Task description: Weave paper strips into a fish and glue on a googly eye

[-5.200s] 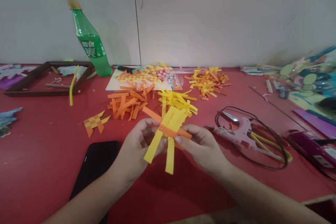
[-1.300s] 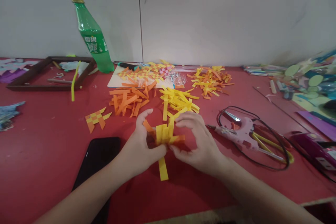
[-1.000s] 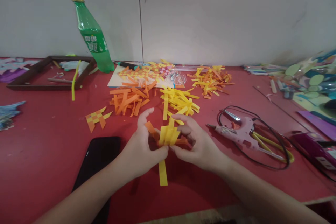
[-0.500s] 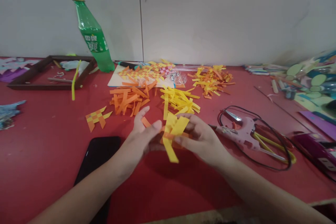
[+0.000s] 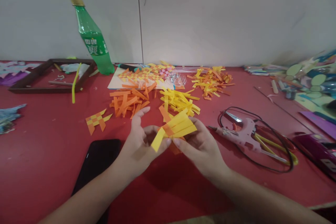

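Head camera view: over a broad red surface (image 5: pixel 52 171), a person's left hand (image 5: pixel 139 143), one finger raised, and right hand (image 5: pixel 206 147) are gripping the near edge of a yellow-and-orange woven piece (image 5: pixel 181 124), thumbs almost meeting, just short of piles of orange strips (image 5: pixel 128 102) and yellow strips (image 5: pixel 181 100). Strips are already crossing at the piece's middle, but long ends are sticking out loose, so the weaving appears only part-done; beyond the left hand, a smaller checkered fish shape (image 5: pixel 96 120) is lying with pointed ends.
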A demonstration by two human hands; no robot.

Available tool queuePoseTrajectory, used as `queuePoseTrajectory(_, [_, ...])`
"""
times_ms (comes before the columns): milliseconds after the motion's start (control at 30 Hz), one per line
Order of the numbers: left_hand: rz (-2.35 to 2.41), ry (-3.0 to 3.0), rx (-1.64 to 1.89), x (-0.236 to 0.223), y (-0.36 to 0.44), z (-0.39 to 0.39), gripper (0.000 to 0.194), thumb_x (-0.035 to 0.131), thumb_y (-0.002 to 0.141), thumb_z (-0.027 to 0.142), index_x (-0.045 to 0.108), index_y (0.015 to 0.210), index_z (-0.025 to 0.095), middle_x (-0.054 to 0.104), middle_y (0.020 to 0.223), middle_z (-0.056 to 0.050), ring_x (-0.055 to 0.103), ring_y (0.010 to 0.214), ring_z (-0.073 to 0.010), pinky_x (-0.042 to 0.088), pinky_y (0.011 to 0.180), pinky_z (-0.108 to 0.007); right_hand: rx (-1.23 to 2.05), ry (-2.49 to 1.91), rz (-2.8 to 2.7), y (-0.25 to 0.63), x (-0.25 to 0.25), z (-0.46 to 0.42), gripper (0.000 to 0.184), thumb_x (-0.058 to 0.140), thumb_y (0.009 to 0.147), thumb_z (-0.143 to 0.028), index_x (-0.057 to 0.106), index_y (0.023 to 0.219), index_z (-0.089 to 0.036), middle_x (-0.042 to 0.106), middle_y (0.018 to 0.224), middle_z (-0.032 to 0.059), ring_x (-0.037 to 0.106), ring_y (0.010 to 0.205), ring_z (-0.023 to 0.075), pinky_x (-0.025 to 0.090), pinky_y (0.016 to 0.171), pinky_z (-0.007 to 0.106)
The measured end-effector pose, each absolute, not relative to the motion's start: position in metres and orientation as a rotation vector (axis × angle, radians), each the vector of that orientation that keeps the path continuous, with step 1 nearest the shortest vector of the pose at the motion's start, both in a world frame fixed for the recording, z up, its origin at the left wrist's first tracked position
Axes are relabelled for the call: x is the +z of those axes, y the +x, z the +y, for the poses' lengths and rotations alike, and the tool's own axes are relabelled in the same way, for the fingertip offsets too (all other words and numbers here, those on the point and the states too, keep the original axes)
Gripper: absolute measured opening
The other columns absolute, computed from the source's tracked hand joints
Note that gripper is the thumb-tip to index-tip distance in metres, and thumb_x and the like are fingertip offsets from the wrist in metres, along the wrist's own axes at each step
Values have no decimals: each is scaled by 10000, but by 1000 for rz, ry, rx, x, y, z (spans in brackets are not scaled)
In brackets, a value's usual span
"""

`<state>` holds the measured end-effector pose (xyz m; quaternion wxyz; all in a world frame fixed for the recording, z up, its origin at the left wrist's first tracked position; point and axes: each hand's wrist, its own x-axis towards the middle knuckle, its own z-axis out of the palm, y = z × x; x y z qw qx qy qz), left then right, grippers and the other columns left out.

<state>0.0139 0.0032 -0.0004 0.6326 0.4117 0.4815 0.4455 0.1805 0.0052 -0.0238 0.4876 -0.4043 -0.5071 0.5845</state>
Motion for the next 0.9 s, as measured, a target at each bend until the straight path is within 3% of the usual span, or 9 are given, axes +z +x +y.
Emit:
queuePoseTrajectory(333, [1019,993,1011,-2,15,0,899,767,707,147,182,1378,269,630,719,96,598,615,-92,459,592,-196,1463,-970,-1283,182,-21,5,388,761,759,-393,458,955,-252,648,814,-19,658,690,118,579,657,249])
queuePoseTrajectory(533, [1025,934,968,2,11,3,943,815,682,180,189,1382,258,624,707,97,606,644,-104,482,652,-225,1380,-996,-1352,180,-22,5,366,717,809,-398,452,1019,-255,704,939,30,710,826,163,602,721,292])
queuePoseTrajectory(633, [1083,944,972,4,9,3,836,806,723,242,260,1355,264,636,722,81,610,658,-110,469,657,-229,1140,-1050,-1693,204,-5,9,349,672,847,-332,481,1130,-258,712,1022,66,719,927,202,603,782,337])
queuePoseTrajectory(700, [1127,943,981,6,7,3,765,796,741,273,309,1331,267,665,765,55,634,710,-126,478,687,-242,784,-1194,-2016,241,9,16,331,643,861,-293,542,1176,-269,703,1102,91,699,1019,238,579,851,388])
queuePoseTrajectory(833, [1195,911,1002,7,7,2,803,820,701,324,341,1344,277,685,792,30,677,790,-181,503,722,-285,200,-1619,-2339,343,22,39,284,534,825,-100,697,1012,-237,736,1043,124,712,965,260,544,822,427])
queuePoseTrajectory(900, [1220,927,1016,6,7,2,848,831,686,343,337,1372,284,672,765,37,674,756,-186,502,706,-296,179,-1656,-2410,383,18,47,351,475,774,-29,734,948,-191,747,1030,137,695,1043,257,511,891,430])
